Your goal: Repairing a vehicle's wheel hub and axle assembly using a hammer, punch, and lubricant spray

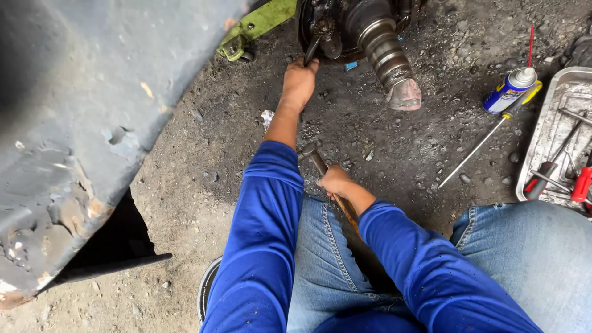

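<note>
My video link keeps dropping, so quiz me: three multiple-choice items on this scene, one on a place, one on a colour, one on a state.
1. Where does the spray can lie?
A. in the metal tray
B. on the ground beside the tray
C. on the person's lap

2. What colour are the sleeves?
A. blue
B. red
C. grey

3. What does the right hand do?
A. hangs empty
B. grips a hammer
C. holds the long screwdriver

Answers:
1 B, it rests on the dirt left of the tray.
2 A, both are bright blue.
3 B, its fingers wrap the hammer handle.
</note>
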